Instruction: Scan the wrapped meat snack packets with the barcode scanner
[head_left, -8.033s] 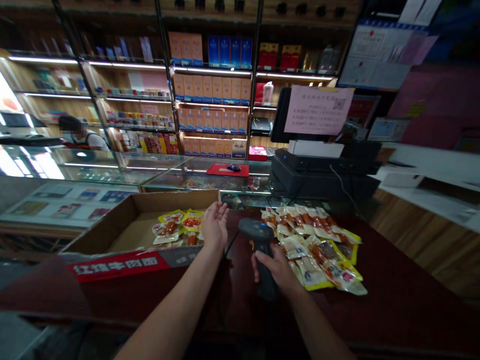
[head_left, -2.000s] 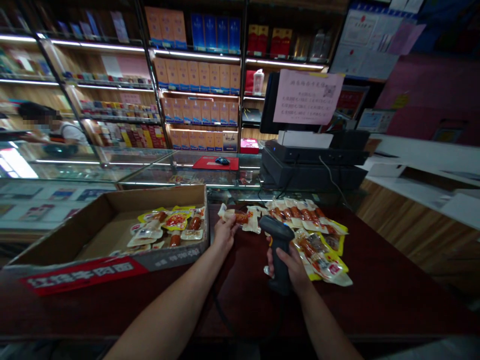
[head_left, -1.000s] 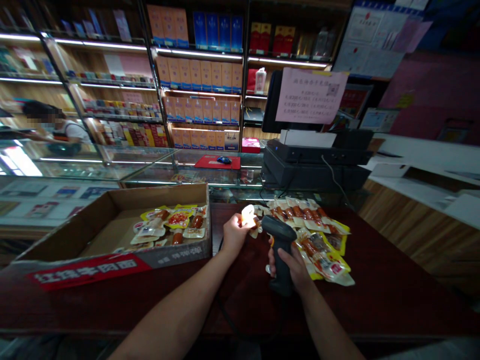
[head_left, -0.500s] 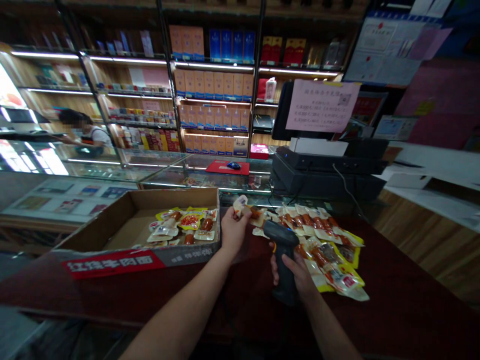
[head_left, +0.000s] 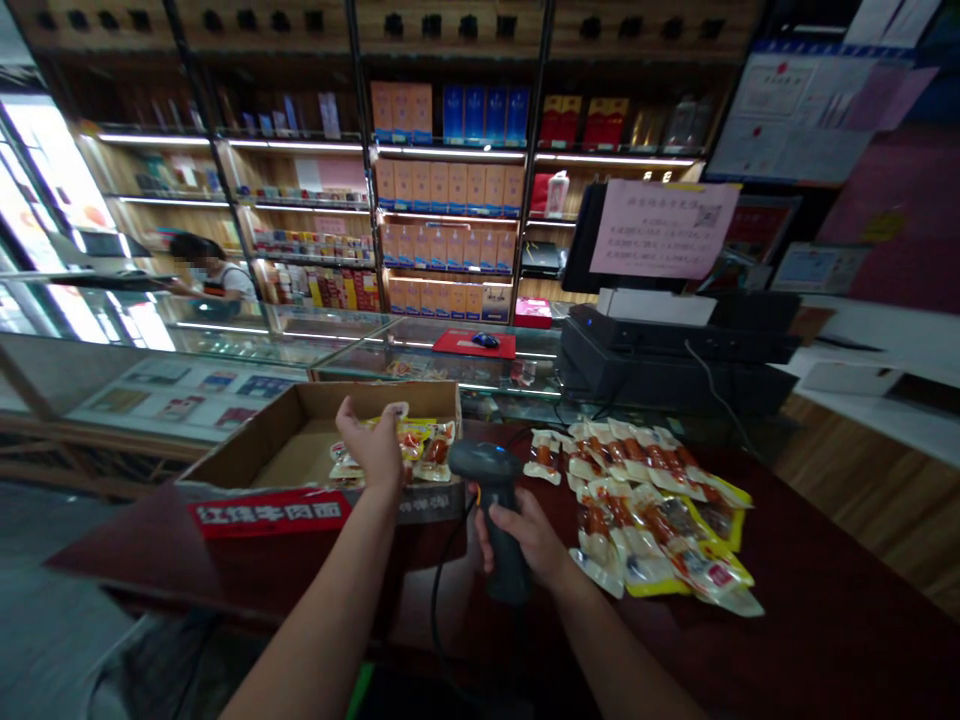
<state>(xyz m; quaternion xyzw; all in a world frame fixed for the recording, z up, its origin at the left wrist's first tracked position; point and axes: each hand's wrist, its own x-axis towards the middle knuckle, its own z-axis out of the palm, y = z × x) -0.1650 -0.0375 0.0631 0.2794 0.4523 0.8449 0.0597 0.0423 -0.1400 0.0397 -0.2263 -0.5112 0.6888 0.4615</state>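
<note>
Over the near side of a cardboard box [head_left: 270, 512], my left hand [head_left: 377, 450] is open, thumb and fingers apart. Beneath and beside it, vacuum-packed snack packets [head_left: 436, 452], some yellow-edged, lie in the box; the hand partly hides them. My right hand [head_left: 529, 535] grips the handle of a dark barcode scanner [head_left: 501, 520], whose head points left toward the box. A cable hangs from the scanner. Right of it, several packets of brown sausage-like food [head_left: 652, 520] lie in rows on the dark red table, with a single packet [head_left: 544, 456] at the left end.
Behind the table runs a glass counter [head_left: 397, 345] with a mouse [head_left: 485, 341] on a red mat. A monitor bearing a pink notice [head_left: 660, 228] stands at right above a black cash drawer [head_left: 667, 370]. Boxed goods line the shelves. Another person [head_left: 214, 275] is at far left.
My left hand has let go of a packet and moved left over the box. The scanner in my right hand has moved left. The view has shifted slightly.
</note>
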